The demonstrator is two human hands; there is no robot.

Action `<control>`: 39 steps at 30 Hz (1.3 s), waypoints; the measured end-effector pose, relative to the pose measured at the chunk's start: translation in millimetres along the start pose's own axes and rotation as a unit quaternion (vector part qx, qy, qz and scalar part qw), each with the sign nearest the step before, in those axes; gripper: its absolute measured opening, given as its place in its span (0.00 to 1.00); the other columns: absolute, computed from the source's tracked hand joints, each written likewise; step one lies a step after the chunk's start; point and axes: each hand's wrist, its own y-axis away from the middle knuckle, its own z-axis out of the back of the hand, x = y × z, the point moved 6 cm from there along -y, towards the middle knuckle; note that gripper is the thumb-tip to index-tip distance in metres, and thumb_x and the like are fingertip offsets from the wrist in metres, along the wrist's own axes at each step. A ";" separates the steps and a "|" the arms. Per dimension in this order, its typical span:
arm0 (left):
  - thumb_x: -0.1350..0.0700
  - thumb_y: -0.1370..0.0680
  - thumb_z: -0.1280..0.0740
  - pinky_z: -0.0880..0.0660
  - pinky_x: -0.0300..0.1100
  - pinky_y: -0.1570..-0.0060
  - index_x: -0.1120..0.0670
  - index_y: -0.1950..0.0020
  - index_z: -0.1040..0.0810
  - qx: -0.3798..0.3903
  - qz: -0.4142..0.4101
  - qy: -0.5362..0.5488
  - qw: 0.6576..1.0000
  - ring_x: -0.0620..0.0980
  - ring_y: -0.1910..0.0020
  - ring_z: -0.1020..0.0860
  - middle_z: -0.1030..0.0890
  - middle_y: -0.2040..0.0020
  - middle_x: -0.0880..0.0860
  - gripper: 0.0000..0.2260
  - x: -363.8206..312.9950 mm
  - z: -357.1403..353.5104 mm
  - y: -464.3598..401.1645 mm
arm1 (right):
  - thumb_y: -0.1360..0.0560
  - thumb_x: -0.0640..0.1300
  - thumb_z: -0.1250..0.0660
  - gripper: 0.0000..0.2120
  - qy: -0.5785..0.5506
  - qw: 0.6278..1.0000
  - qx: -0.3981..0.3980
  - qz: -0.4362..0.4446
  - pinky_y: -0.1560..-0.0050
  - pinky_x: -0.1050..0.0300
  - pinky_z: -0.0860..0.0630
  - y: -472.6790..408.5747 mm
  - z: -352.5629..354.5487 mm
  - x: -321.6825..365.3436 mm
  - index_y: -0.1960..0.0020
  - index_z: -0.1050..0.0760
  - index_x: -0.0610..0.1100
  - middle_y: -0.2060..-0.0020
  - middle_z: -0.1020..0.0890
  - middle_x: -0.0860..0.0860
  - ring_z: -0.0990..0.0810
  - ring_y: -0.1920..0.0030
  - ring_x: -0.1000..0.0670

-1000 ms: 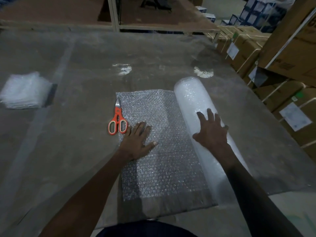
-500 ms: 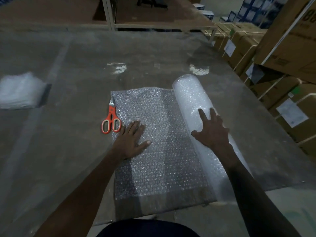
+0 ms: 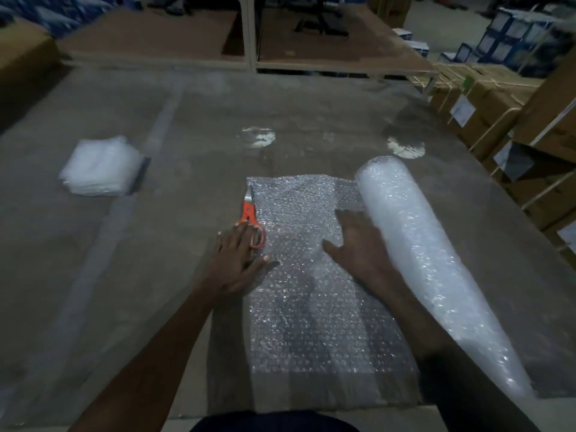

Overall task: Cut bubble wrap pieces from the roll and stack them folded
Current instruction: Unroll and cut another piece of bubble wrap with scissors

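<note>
Far out to the left of both hands, a stack of folded bubble wrap pieces point(image 3: 99, 166) lies on the table point(image 3: 311, 120), well apart from everything else. The left hand point(image 3: 235, 260) lies flat with its fingers straight and spread, holding nothing; its fingertips rest over the handle loops of the orange scissors point(image 3: 251, 221), whose blades point away from the person along the left edge of the unrolled bubble wrap sheet point(image 3: 311, 307). The thumb of that hand reaches right onto the sheet itself. The sheet lies spread flat between the two hands and runs back toward the person's body. The right hand point(image 3: 358, 244) rests palm down on the sheet with its fingers straight, gripping nothing, though blur softens its outline. Just to the right of that hand, touching along its outer edge, lies the bubble wrap roll point(image 3: 420, 260), still joined to the sheet. Beyond the roll, off the table's right side, stand strapped cardboard boxes point(image 3: 498, 104).
</note>
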 end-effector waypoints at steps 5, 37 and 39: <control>0.26 0.23 0.53 0.50 0.57 0.23 0.54 0.19 0.45 -0.009 0.026 0.008 1.000 0.51 0.19 0.50 0.45 0.18 0.54 0.42 50.2 13.6 15.3 | 0.22 0.50 0.29 0.22 -0.117 0.992 0.037 0.042 0.39 0.50 0.24 -29.0 -47.6 77.9 0.31 0.22 0.42 0.40 0.16 0.43 0.18 0.39 0.42; 0.26 0.24 0.48 0.55 0.58 0.23 0.57 0.19 0.45 0.024 0.051 0.009 0.998 0.55 0.19 0.51 0.47 0.18 0.56 0.44 76.8 6.6 16.6 | 0.29 0.30 0.27 0.17 -0.723 0.645 0.032 -0.247 0.71 0.65 0.26 7.1 -90.3 91.6 0.41 0.21 0.34 0.64 0.20 0.46 0.24 0.71 0.54; 0.27 0.23 0.52 0.55 0.59 0.23 0.57 0.20 0.45 0.029 0.055 0.004 0.998 0.55 0.19 0.52 0.47 0.18 0.55 0.43 72.4 6.1 21.3 | 0.27 0.31 0.27 0.13 -0.698 0.669 0.028 -0.255 0.72 0.65 0.30 24.8 -89.0 76.9 0.43 0.20 0.35 0.68 0.21 0.48 0.27 0.72 0.55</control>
